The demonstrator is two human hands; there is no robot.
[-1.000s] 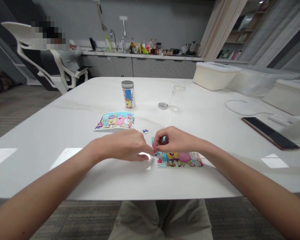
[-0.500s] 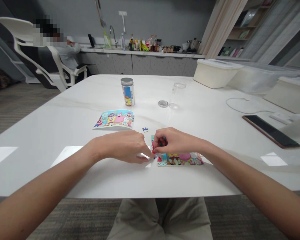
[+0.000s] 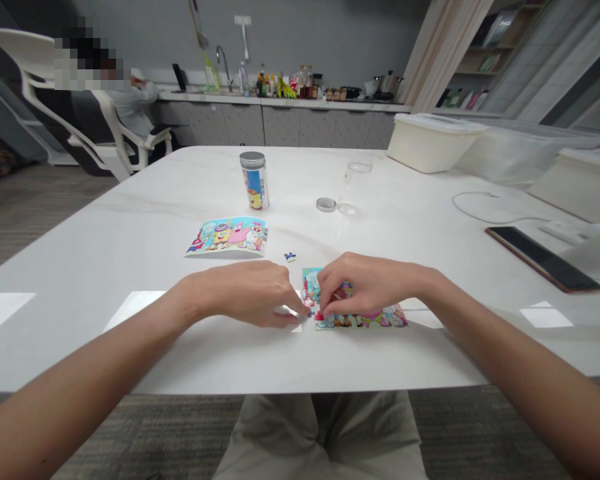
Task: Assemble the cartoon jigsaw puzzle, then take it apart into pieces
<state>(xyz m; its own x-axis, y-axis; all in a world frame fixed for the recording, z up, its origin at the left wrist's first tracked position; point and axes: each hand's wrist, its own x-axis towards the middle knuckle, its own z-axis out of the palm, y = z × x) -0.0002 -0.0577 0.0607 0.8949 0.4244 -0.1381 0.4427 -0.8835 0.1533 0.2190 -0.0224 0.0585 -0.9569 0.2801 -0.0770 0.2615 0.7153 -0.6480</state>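
A colourful cartoon jigsaw puzzle (image 3: 365, 321) lies flat near the table's front, a gap showing at its lower left. Over it, my right hand (image 3: 363, 287) is curled, thumb and fingertips closed at a small red puzzle piece (image 3: 319, 315) by that gap. My left hand (image 3: 253, 293) rests palm down beside the puzzle, fingers apart. Its index fingertip touches a tiny dark piece (image 3: 309, 314) at the puzzle's left edge. Behind the hands lies one loose blue puzzle piece (image 3: 291, 257). A curved picture sheet (image 3: 227, 237) with the same cartoon characters is farther left.
Toward the back stand a lidded jar (image 3: 254, 180) with a cartoon label, a metal lid (image 3: 326, 205) and a clear open jar (image 3: 356, 187). At right are a phone (image 3: 540, 259), a white cable (image 3: 485, 217) and a storage box (image 3: 433, 141). A person sits in a chair (image 3: 35, 100) beyond the table.
My right hand has shifted slightly right and nearer, off the puzzle's left edge, uncovering more of that side. My left hand stays in the same place.
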